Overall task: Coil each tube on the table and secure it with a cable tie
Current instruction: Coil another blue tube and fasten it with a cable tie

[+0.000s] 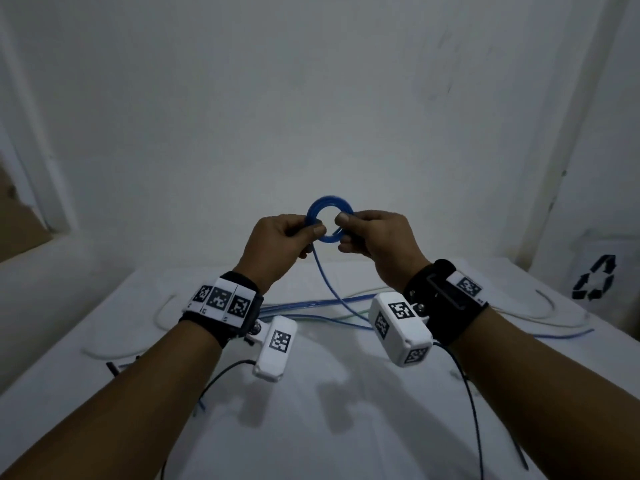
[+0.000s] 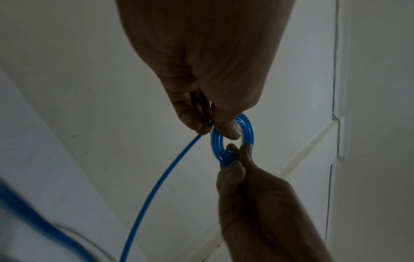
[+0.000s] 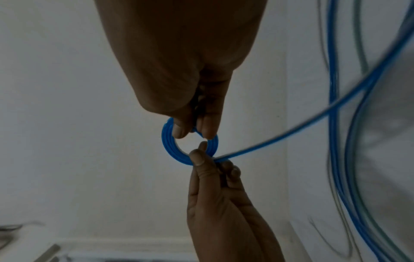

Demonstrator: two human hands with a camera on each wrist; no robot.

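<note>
Blue tube (image 1: 329, 220): wound into a small flat ring of several turns, held up in the air above the surface (image 1: 311, 427), between the two hands. A loose tail runs from the ring's lower left side down to the surface.

Left hand (image 1: 277, 244): grip closed in a pinch, thumb and fingers on the left side of the ring, at the point where the tail leaves it.

Right hand (image 1: 377, 240): grip closed in a pinch, thumb and forefinger on the right side of the ring.

Other tubes (image 1: 311, 310): blue, white and pale green lengths lying uncoiled across the far part of the surface, some crossing one another.

Cable ties (image 1: 111, 368): dark strips at the near left edge of the surface; detail too small to tell.

Wrist cameras (image 1: 277, 348): white housings with printed markers, one strapped on each wrist.
</note>
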